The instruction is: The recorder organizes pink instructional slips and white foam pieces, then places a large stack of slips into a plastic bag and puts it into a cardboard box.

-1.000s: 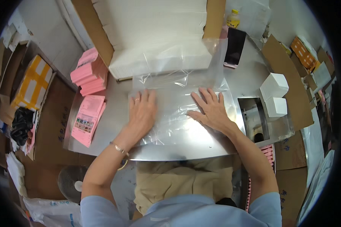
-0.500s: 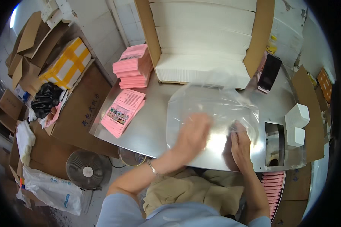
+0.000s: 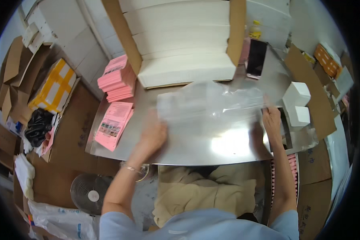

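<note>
A clear plastic bag [image 3: 212, 102] is stretched out sideways above the metal table [image 3: 188, 142], blurred by motion. At its left end is my left hand [image 3: 153, 132], closed on the bag's edge and smeared by movement. My right hand [image 3: 271, 120] grips the opposite end, beside the rectangular opening in the tabletop. Behind the bag, an upright cardboard box [image 3: 237, 30] holds rows of white packs [image 3: 188, 68]. To the left of my left hand lie several pink printed sheets or packets [image 3: 114, 124], with a taller pink stack [image 3: 119, 78] beyond them.
A dark phone [image 3: 256, 58] leans at the back right, near a yellow bottle [image 3: 255, 30]. Small white boxes [image 3: 298, 104] stand by the opening, next to a cardboard flap [image 3: 310, 96]. On the left are a taped foam box [image 3: 54, 88] and a fan [image 3: 93, 195].
My hands have moved apart, the left one to the left and the right one up and outward. The bag has gone from lying spread out to being drawn wide between them. The view has shifted.
</note>
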`<state>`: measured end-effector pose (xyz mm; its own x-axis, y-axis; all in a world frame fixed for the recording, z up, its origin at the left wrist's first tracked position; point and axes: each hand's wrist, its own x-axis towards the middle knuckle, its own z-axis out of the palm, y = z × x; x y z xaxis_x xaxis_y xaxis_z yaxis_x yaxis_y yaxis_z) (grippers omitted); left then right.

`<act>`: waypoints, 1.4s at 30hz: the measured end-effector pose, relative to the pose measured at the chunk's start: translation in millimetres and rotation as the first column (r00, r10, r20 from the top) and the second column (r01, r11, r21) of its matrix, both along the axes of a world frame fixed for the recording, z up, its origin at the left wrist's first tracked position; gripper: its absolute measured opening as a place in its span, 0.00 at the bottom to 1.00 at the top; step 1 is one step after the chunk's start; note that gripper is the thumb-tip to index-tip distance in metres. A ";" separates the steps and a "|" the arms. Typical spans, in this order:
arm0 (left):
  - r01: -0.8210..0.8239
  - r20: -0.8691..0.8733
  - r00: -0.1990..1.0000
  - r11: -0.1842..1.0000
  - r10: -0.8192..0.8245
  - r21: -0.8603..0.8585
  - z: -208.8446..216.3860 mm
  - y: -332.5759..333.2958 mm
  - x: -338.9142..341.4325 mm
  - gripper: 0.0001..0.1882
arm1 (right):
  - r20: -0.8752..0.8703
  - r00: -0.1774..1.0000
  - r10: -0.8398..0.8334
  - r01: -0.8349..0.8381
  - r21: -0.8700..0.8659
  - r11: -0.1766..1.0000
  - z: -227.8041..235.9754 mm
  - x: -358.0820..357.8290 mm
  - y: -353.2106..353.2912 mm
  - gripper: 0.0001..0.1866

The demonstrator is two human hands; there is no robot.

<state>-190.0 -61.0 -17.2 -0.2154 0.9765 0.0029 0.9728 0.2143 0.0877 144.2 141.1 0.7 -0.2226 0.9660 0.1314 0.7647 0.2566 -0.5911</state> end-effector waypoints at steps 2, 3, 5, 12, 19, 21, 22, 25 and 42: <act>0.021 -0.089 0.995 0.778 0.045 0.628 32.4 8.4 -13.0 0.27 | -0.203 0.976 0.073 0.057 0.568 0.821 34.5 1.2 -6.3 0.27; 0.080 -0.140 0.989 0.624 0.048 0.777 61.4 11.4 -7.8 0.27 | -0.263 0.953 0.151 0.142 0.827 0.545 60.6 -6.7 -28.1 0.28; 0.082 -0.096 0.995 0.747 -0.025 0.659 62.9 0.9 -10.1 0.26 | -0.173 0.984 0.043 0.065 0.573 0.817 54.0 8.4 -24.6 0.26; 0.189 0.477 0.818 0.933 -0.323 0.307 7.8 -17.0 -28.6 0.17 | -0.156 0.939 0.305 -0.203 0.464 0.862 -48.3 27.5 -19.9 0.16; -0.083 0.942 0.171 0.957 0.290 -0.280 29.3 0.4 -71.8 0.27 | -0.142 0.913 0.383 -0.403 -0.153 0.902 -4.5 21.8 20.2 0.18; -0.001 0.929 0.047 0.930 0.367 -0.367 27.4 5.2 -95.5 0.31 | -0.437 0.883 0.168 -0.450 -0.694 0.562 3.8 23.1 44.9 0.21; 0.022 0.914 -0.014 0.914 0.405 -0.404 35.2 8.5 -98.7 0.30 | -0.450 0.886 0.111 -0.439 -0.735 0.517 14.8 20.2 47.6 0.22; 0.065 0.877 -0.112 0.885 0.466 -0.462 38.3 5.5 -110.1 0.29 | -0.496 0.868 0.010 -0.450 -0.779 0.436 14.6 20.9 45.9 0.22; 0.371 0.893 0.219 0.880 -0.394 0.297 39.9 13.3 130.4 0.10 | -0.297 0.501 -0.813 0.851 0.336 0.402 -39.4 271.7 -379.4 0.16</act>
